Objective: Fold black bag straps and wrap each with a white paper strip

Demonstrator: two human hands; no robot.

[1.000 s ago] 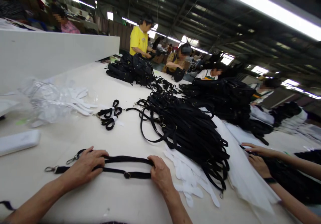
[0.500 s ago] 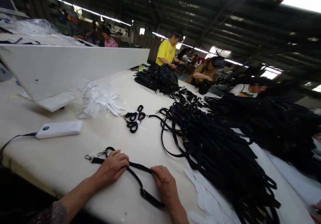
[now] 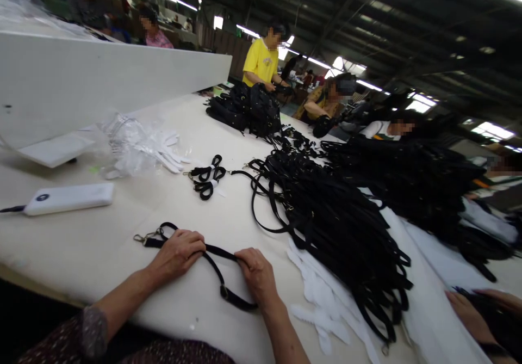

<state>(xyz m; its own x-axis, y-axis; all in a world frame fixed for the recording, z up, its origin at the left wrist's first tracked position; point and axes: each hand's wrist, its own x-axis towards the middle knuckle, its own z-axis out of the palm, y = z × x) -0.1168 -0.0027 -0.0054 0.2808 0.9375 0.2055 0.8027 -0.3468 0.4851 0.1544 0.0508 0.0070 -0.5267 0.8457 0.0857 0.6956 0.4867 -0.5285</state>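
Observation:
A black strap [image 3: 221,251] with metal snap hooks [image 3: 140,238] at its left end lies looped on the white table [image 3: 134,201]. My left hand [image 3: 182,251] is closed over it near the hooks, palm down. Farther right, my right hand [image 3: 256,272] grips the same strap, and a stretch of it runs taut between the two hands. Below that stretch hangs a slack loop with a metal slider [image 3: 224,292]. The fingertips of both hands are partly hidden from view.
Bundled straps [image 3: 207,176] with white bands lie ahead. On the right spreads a big heap of black straps [image 3: 326,217], with white strips [image 3: 322,293] beside it. A white power bank [image 3: 69,198] sits left. A co-worker's hands [image 3: 468,315] are at far right; other people work behind.
My view has turned a little to the right and down. Both hands stay on the strap, and its two snap hooks now lie closer together. A co-worker's hands show more at the right edge.

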